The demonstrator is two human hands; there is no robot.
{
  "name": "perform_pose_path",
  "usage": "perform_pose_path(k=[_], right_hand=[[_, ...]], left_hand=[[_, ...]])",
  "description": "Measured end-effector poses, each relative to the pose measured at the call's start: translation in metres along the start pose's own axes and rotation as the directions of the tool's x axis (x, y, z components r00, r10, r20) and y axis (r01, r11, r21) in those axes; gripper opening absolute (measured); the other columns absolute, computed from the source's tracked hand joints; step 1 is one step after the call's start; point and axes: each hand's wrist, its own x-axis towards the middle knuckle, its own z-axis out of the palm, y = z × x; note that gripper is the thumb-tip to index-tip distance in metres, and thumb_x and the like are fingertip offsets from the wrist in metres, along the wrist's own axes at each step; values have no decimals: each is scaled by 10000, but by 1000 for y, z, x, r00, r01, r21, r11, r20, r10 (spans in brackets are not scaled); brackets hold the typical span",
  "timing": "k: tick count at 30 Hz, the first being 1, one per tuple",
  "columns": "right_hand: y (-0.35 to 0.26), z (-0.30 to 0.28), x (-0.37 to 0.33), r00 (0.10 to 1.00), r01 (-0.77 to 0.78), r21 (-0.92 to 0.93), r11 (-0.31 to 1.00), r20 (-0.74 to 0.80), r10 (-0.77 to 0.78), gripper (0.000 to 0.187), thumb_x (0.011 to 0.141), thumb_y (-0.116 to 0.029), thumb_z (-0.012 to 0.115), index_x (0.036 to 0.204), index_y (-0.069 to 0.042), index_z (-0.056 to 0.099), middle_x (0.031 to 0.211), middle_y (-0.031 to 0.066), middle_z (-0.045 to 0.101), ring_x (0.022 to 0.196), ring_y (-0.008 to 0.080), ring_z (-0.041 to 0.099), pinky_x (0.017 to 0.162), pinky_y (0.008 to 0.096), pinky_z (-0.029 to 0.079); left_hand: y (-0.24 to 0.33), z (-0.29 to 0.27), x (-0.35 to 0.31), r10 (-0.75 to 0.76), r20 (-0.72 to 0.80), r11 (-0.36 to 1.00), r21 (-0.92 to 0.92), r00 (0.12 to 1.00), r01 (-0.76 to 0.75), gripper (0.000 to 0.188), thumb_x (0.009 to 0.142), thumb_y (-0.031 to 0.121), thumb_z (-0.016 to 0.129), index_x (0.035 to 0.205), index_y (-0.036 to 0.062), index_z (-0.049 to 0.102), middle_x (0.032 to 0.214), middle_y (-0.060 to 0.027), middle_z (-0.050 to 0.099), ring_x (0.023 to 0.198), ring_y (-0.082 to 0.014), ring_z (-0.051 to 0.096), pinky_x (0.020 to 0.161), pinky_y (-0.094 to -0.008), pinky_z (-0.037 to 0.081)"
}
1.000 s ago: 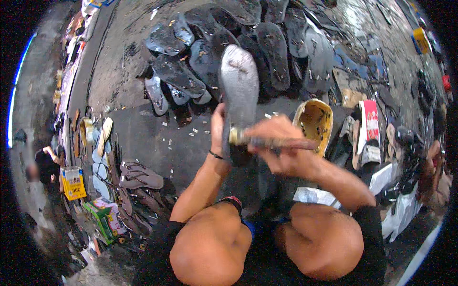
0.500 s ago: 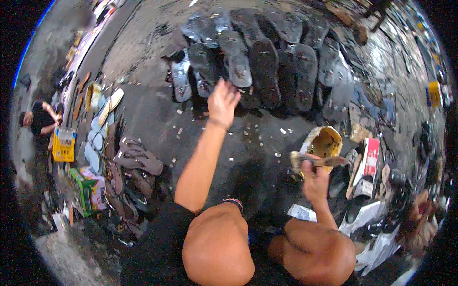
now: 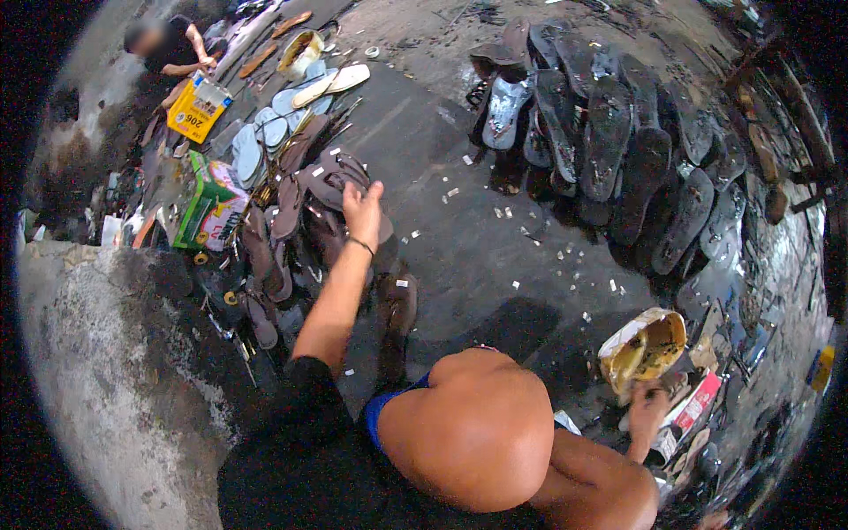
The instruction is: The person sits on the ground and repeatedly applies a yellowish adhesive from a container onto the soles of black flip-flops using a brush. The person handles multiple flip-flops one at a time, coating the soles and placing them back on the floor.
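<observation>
My left hand point(image 3: 362, 216) reaches over a pile of brown sandals point(image 3: 336, 177) on the left. Its thumb and fingers are spread, and nothing shows in its grasp; whether the fingertips touch a sandal I cannot tell. At the lower right, my right hand point(image 3: 649, 405) is closed on a brush, mostly hidden by the hand and blurred at the rim of a cut-open tub point(image 3: 673, 329). Yellowish glue-like stuff with dark specks coats the tub's inside. Dark soles point(image 3: 608, 132), shiny in places, lie in overlapping rows at the upper right.
Beyond the sandals are light blue soles point(image 3: 249, 152), a cream pair point(image 3: 343, 81), a green box point(image 3: 205, 201) and a yellow tin point(image 3: 199, 108). Another person point(image 3: 172, 49) sits at the upper left. A red-and-white box point(image 3: 693, 402) lies by the tub. White scraps dot the dark floor.
The view has turned left. My left hand has gone from the dark soles to the brown sandals. My right hand has brought the brush down to the tub's near rim.
</observation>
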Motion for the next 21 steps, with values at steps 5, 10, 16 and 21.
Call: perform_pose_path(k=[5, 10, 16, 21], right_hand=[[7, 5, -48, 994, 14, 44, 999, -105, -9, 287, 906, -232, 697, 1022, 30, 687, 883, 197, 706, 816, 316, 676, 791, 402, 524], [-10, -22, -53, 976, -194, 573, 796, 191, 101, 278, 934, -236, 690, 1095, -10, 694, 1016, 81, 715, 945, 211, 662, 874, 377, 507], [-98, -57, 14, 984, -167, 958, -235, 148, -94, 276, 1013, -219, 605, 1232, -51, 593, 1155, 75, 673, 950, 204, 677, 816, 372, 563], [-144, -63, 38, 988, -88, 994, -60, 80, -130, 313, 971, -198, 680, 1239, -53, 609, 1117, 53, 702, 947, 157, 686, 782, 306, 554]], left_hand=[[24, 26, -27, -42, 167, 995, -81, 985, 56, 369, 837, 71, 785, 1125, -24, 575, 879, 15, 550, 809, -102, 545, 763, -263, 473], [61, 82, -198, 92, 835, 946, 96, 542, -309, 622, 758, 79, 815, 1334, 43, 581, 1314, -125, 600, 1013, -214, 650, 781, -331, 570], [0, 172, -225, 271, 962, 619, -156, 24, -769, 742, 868, 506, 686, 1482, 142, 485, 1655, -182, 176, 1528, -406, 124, 1210, -560, 129], [13, 215, -214, 179, 981, 802, -99, 79, -589, 588, 1001, 485, 489, 1454, 110, 511, 1561, -175, 401, 1387, -375, 416, 1143, -447, 338]])
